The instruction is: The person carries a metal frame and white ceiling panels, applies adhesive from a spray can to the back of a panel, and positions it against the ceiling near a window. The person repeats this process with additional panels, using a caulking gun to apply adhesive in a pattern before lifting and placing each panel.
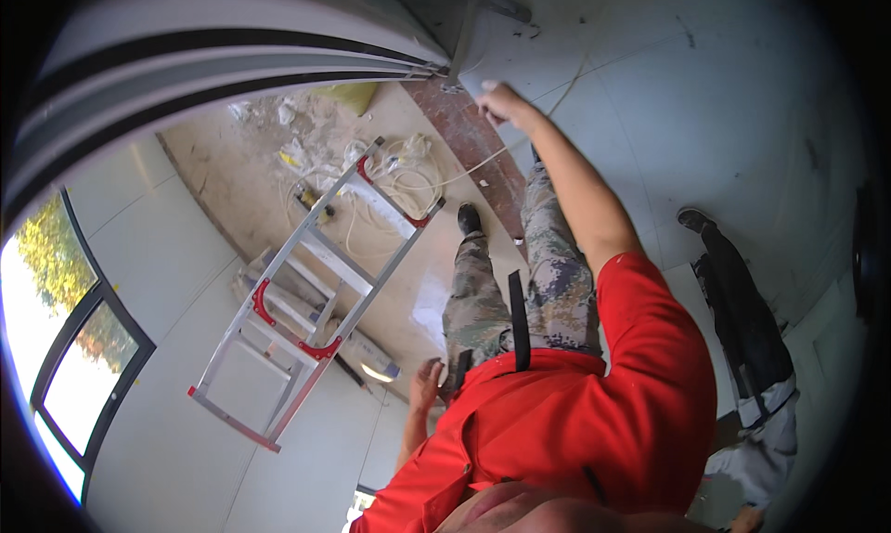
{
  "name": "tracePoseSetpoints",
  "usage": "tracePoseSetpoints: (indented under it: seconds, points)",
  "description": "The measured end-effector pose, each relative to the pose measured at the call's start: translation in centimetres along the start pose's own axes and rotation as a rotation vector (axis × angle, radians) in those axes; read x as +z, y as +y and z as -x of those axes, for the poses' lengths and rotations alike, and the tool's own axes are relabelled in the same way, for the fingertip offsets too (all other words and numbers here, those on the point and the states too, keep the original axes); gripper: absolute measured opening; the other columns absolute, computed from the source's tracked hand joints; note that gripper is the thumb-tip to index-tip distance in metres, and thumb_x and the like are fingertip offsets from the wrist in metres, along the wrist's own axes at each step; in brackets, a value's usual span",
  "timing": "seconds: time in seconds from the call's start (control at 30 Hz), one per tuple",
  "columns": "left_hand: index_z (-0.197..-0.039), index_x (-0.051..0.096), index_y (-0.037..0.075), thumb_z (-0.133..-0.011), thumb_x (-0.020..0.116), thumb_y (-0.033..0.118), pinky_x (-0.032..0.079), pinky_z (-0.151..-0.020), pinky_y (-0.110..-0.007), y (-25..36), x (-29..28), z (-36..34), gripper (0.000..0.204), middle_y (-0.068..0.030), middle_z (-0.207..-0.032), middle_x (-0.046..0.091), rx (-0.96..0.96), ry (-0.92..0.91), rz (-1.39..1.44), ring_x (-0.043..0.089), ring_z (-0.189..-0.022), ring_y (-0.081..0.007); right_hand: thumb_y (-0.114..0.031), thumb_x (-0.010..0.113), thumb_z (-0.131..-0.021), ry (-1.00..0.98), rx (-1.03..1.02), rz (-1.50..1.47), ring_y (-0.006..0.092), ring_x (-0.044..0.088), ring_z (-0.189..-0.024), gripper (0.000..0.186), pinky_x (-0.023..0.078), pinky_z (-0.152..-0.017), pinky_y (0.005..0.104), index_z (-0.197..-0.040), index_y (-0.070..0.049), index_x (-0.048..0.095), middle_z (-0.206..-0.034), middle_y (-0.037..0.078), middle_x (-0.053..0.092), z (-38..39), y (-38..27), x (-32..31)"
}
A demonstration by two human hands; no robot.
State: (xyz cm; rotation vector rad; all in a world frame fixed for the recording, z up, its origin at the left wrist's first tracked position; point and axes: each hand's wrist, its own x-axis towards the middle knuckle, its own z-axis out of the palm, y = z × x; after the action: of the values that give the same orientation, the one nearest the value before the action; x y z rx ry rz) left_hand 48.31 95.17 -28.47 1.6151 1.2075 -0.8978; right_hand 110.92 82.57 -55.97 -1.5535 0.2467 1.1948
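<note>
My right arm, in a short red sleeve, stretches forward, and my right hand (pixel 502 105) is near the end of the dark-striped frame (pixel 408 69). Its fingers are curled closed; whether a small thing is in them I cannot make out. At my side hangs my left hand (pixel 426 383), fingers loosely apart and nothing seen in them. To the left of my legs stands an aluminium stepladder (pixel 316 245) with red corner brackets; neither hand touches it. A pale cable (pixel 478 166) runs across the floor by my feet.
Coiled hoses and plastic scraps (pixel 394 175) lie beyond the ladder on the dusty floor (pixel 209 162). A red-brown threshold strip (pixel 469 143) crosses ahead. Another person (pixel 756 347) in dark trousers is at the right. A dark-framed window (pixel 93 366) is at the left.
</note>
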Motion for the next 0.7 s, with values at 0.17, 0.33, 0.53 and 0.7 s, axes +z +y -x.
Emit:
tracePoseSetpoints:
  seconds: [0.17, 0.33, 0.53, 0.7]
  points:
    - [-0.129, 0.070, 0.000, -0.106, 0.063, 0.036, 0.055, -0.095, -0.040, -0.1, -8.4, -8.3, 0.044, -0.0226, -0.113, 0.077, 0.339, 0.078, -0.243, 0.073, -0.107, -0.0280, -0.020, 0.065, -0.100, 0.068, 0.092, -0.061, 0.0115, 0.054, -0.054, 0.090, 0.048, -0.048, 0.0292, -0.170, -0.004, 0.011, -0.079, 0.005, 0.065, 9.1, 6.8, 6.4]
    - [-0.126, 0.071, -0.001, -0.105, 0.063, 0.035, 0.055, -0.093, -0.040, -2.3, -11.8, -9.5, 0.042, -0.0218, -0.110, 0.077, 0.468, 0.087, -0.039, 0.074, -0.105, -0.0289, -0.022, 0.068, -0.101, 0.019, 0.027, -0.106, 0.0118, 0.054, -0.054, 0.089, 0.047, -0.048, 0.0291, -0.170, -0.003, 0.014, -0.079, 0.006, 0.065, 21.9, 11.9, 14.4]
    - [-0.118, 0.076, 0.006, -0.102, 0.064, 0.041, 0.056, -0.091, -0.046, -4.3, -12.2, -9.9, 0.041, -0.0234, -0.108, 0.077, 0.621, -0.020, -0.482, 0.074, -0.105, -0.0393, -0.023, 0.069, -0.099, 0.031, -0.071, -0.202, 0.0135, 0.052, -0.057, 0.100, 0.046, -0.050, 0.0321, -0.169, -0.002, 0.001, -0.080, 0.007, 0.063, 30.3, 11.6, 20.1]
    - [-0.119, 0.075, 0.003, -0.100, 0.065, 0.040, 0.056, -0.093, -0.047, -3.2, -11.1, -10.6, 0.042, -0.0276, -0.110, 0.075, 0.842, -0.124, -0.639, 0.072, -0.107, -0.0425, -0.024, 0.066, -0.101, 0.141, -0.246, -0.094, 0.0138, 0.054, -0.054, 0.085, 0.045, -0.047, 0.0305, -0.166, 0.004, 0.020, -0.076, 0.007, 0.063, 40.1, 15.7, 23.4]
